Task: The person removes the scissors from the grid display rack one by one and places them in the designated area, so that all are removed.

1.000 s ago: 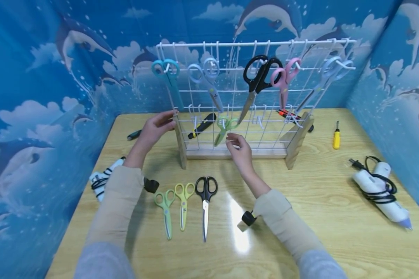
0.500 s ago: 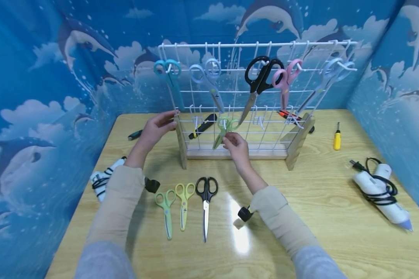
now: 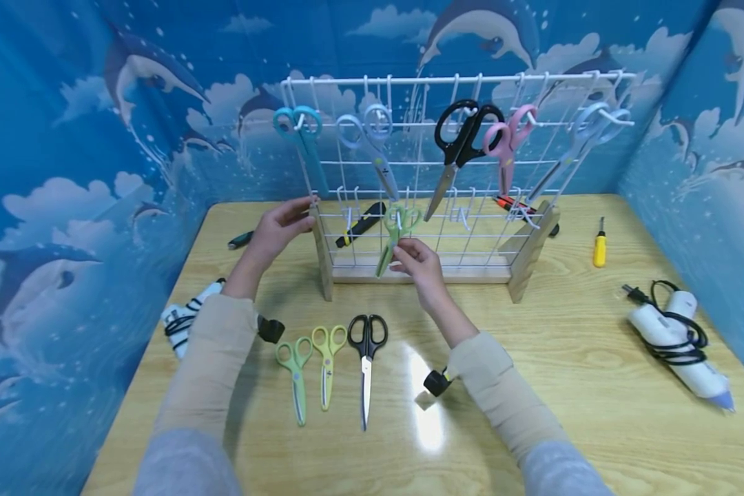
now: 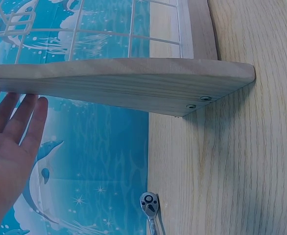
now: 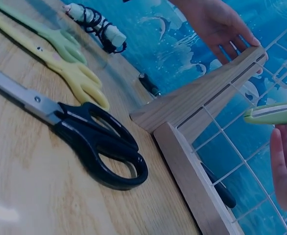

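Note:
Light green scissors (image 3: pixel 392 234) hang on a lower hook of the white wire rack (image 3: pixel 459 81). My right hand (image 3: pixel 423 267) pinches their blades between thumb and fingers; the right wrist view shows the green tip (image 5: pixel 273 113) at the fingertips. At the rack's left side, my left hand (image 3: pixel 279 229) holds the upper end of the wooden side piece (image 4: pixel 109 81), some fingers lying against its outer face. Teal (image 3: pixel 306 148), light blue (image 3: pixel 372 148), black (image 3: pixel 461 141), pink (image 3: pixel 507 141) and another pale blue pair of scissors (image 3: pixel 583 145) hang along the upper row.
Green scissors (image 3: pixel 296 379), yellow scissors (image 3: pixel 326 365) and black-handled scissors (image 3: pixel 366 358) lie before the rack. White corded tools lie at left (image 3: pixel 178 324) and right (image 3: pixel 676 344). A yellow screwdriver (image 3: pixel 599 249) lies right; a black-and-yellow tool (image 3: pixel 361 224) lies behind the rack.
My right hand has moved slightly left and taken hold of the hanging green scissors' blades, which now hang lower and tilt further left. The left hand stays at the rack's side.

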A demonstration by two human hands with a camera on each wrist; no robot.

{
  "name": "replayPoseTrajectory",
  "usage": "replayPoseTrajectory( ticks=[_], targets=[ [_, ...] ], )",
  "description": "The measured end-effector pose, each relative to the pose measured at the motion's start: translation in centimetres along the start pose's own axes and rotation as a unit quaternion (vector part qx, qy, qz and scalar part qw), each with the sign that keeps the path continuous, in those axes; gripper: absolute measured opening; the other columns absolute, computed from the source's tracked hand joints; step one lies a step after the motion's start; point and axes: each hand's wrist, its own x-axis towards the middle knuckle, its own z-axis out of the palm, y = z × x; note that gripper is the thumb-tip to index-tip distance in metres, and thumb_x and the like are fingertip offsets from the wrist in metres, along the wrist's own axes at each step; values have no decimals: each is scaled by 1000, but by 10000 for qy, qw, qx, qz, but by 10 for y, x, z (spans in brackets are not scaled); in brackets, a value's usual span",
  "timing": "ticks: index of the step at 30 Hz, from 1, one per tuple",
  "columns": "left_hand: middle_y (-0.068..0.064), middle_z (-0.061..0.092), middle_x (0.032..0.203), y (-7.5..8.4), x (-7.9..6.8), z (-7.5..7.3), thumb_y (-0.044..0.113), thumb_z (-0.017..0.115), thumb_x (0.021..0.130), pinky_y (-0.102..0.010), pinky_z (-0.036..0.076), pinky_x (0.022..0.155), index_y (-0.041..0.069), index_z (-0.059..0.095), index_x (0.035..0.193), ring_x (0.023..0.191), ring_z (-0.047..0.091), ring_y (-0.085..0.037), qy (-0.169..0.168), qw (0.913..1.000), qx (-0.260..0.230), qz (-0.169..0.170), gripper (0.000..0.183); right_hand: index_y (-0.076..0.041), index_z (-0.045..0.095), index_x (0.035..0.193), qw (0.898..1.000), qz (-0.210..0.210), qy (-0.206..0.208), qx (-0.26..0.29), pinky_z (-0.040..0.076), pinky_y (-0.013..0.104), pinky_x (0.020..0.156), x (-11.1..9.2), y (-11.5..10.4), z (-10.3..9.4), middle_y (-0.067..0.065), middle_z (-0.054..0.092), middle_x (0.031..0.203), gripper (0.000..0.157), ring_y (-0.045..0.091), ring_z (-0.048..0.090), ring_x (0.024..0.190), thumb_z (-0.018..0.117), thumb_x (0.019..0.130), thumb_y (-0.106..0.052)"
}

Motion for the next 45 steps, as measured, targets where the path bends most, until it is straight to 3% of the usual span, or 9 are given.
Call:
replayPoseTrajectory(
  ticks=[6, 12, 16, 22, 28, 30, 31, 37, 45],
  targets=[
    [-1, 41, 129, 5, -3, 2, 25, 55, 82, -31, 42, 89, 15, 42, 125, 117, 38, -16, 49, 9999, 106, -25, 45, -5, 55, 94, 9979, -29, -226, 608, 51, 25, 69, -6, -3, 1, 2, 59, 84, 12, 15, 56, 75, 54, 82, -6],
    [0, 43, 127, -1, 2, 0, 27, 58, 80, -30, 43, 88, 14, 45, 123, 114, 41, -16, 53, 9999, 13, 99, 47, -11, 56, 89, 9970, 41, -274, 729, 50, 33, 74, -14, -8, 2, 2, 59, 83, 10, 14, 56, 74, 52, 82, -6],
    [1, 44, 126, -8, 6, -3, 28, 59, 79, -29, 43, 87, 17, 46, 121, 113, 42, -15, 46, 9999, -79, 93, 46, -11, 56, 89, 9970, 95, -311, 696, 47, 40, 79, -23, -11, 2, 2, 59, 83, 10, 13, 56, 74, 52, 82, -5],
    [2, 43, 126, -15, 9, -5, 30, 58, 78, -31, 43, 88, 16, 45, 123, 114, 41, -14, 29, 9999, -48, 108, 48, -7, 55, 90, 9981, 15, -493, 356, 51, 26, 70, -41, -11, -1, 2, 59, 84, 10, 13, 56, 74, 56, 80, -8],
    [2, 43, 127, -14, 9, -5, 31, 58, 78, -31, 43, 89, 18, 45, 123, 115, 40, -14, 34, 10000, 6, 71, 48, 4, 53, 95, 9961, -158, -847, -182, 52, 28, 68, -56, 7, -20, 9, 57, 87, 29, 15, 56, 73, 61, 77, -18],
    [2, 43, 127, -15, 8, -5, 32, 58, 78, -31, 43, 89, 19, 45, 122, 115, 40, -15, 48, 10000, 52, 33, 48, 6, 53, 97, 9949, 12, -916, -429, 52, 31, 68, -63, 13, -26, 12, 57, 88, 37, 17, 56, 74, 62, 76, -22],
    [2, 43, 127, -15, 8, -4, 32, 58, 78, -31, 43, 88, 19, 45, 122, 115, 40, -14, 52, 10000, 74, 18, 48, 6, 53, 98, 9940, 119, -927, -563, 52, 31, 66, -71, 8, -27, 12, 57, 87, 36, 18, 56, 73, 61, 76, -22],
    [1, 43, 126, -16, 7, -4, 29, 58, 79, -30, 43, 88, 16, 45, 123, 115, 40, -14, 47, 10000, 26, 80, 48, 0, 55, 99, 9863, 740, -1128, -946, 52, 31, 63, -85, 32, -49, 7, 60, 84, 28, 19, 57, 71, 60, 78, -17],
    [0, 42, 127, -15, 7, -4, 30, 58, 79, -31, 42, 89, 16, 44, 123, 115, 39, -15, 53, 9999, 92, 105, 49, 8, 54, 97, 9604, 1803, -1020, -1865, 53, 32, 56, -102, 27, -43, 10, 61, 72, 28, 17, 58, 58, 60, 76, -9]
  ],
)
